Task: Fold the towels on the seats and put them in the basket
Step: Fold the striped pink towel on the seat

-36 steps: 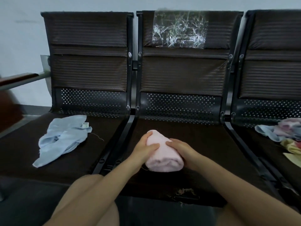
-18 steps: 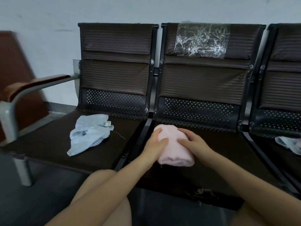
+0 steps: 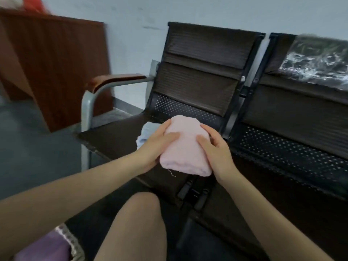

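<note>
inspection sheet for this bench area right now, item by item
surface: dark bench seat, perforated backs
job's things: folded pink towel held off the seat; blue towel unfolded behind it; basket rim at lower left
clutter: crinkled plastic film on right backrest
grippers: left hand and right hand grip the pink towel's sides
cables: nothing seen
surroundings: wooden armrest, brown panel, pale wall

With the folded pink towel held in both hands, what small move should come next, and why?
Probably carry the pink towel down and left toward the basket at the lower left. It looks fully folded, the left hand and right hand grip its sides, and it appears raised off the seat.
</note>
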A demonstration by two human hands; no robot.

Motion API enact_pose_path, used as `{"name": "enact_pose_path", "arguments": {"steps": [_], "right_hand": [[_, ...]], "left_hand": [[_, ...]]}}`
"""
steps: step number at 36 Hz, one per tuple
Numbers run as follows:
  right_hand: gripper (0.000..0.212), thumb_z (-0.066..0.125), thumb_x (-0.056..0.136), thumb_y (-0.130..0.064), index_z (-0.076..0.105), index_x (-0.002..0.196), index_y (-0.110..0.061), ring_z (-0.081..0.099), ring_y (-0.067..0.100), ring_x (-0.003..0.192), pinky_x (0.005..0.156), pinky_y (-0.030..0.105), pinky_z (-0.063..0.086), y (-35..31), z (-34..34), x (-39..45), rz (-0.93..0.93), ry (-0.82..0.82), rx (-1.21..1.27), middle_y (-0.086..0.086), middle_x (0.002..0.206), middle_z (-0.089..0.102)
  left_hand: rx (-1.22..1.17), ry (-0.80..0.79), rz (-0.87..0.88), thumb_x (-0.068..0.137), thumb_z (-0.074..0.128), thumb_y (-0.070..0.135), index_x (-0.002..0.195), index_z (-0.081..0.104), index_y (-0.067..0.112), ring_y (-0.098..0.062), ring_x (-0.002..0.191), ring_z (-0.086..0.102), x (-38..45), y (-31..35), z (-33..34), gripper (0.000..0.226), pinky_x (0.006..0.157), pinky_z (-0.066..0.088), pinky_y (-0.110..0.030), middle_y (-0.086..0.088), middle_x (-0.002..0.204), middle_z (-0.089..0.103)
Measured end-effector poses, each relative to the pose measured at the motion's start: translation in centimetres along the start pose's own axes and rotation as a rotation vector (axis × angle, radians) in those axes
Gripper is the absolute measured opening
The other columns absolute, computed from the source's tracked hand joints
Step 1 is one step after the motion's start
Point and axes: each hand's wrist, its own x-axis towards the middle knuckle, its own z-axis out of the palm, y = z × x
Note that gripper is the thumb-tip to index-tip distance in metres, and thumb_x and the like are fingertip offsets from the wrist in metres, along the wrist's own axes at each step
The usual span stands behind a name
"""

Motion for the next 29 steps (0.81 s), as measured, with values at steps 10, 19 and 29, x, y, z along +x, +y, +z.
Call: {"name": "enact_pose_path", "arguments": {"steps": [10, 19, 29], "right_hand": [[0.05, 0.051, 0.098, -0.031, 0.033, 0.144, -0.039, 0.039, 0.009, 0.127, 0.109, 0.037, 0.037, 1.8, 19.2, -3.0, 0.102, -0.339, -0.034, -0.011, 0.151, 0.032], [0.047, 0.048, 0.097, -0.025, 0.039, 0.143, -0.031, 0.045, 0.002, 0.111, 0.091, 0.018, 0.034, 5.3, 32.5, -8.9, 0.163, -0.737, -0.066, -0.007, 0.142, 0.047], [0.052, 0.047, 0.097, -0.034, 0.03, 0.145, -0.042, 0.051, 0.003, 0.112, 0.096, 0.023, 0.045, 8.7, 39.1, -16.1, 0.138, -0.998, -0.228, -0.018, 0.127, 0.05]], "left_hand": [[0.001, 0.216, -0.255, 0.094, 0.059, 0.034, 0.13, 0.043, 0.04, -0.019, 0.115, 0.056, -6.3, -5.4, -17.5, 0.04, 0.096, 0.051, -0.039, 0.006, 0.13, 0.052], [0.138, 0.623, -0.375, 0.094, 0.06, 0.024, 0.135, 0.047, 0.033, -0.006, 0.113, 0.052, -15.0, -14.1, -26.7, 0.044, 0.088, 0.038, -0.017, 0.011, 0.131, 0.05], [0.192, 0.912, -0.435, 0.094, 0.059, 0.027, 0.13, 0.047, 0.049, -0.002, 0.108, 0.053, -24.4, -19.8, -29.8, 0.044, 0.08, 0.047, -0.023, 0.015, 0.124, 0.052]]}}
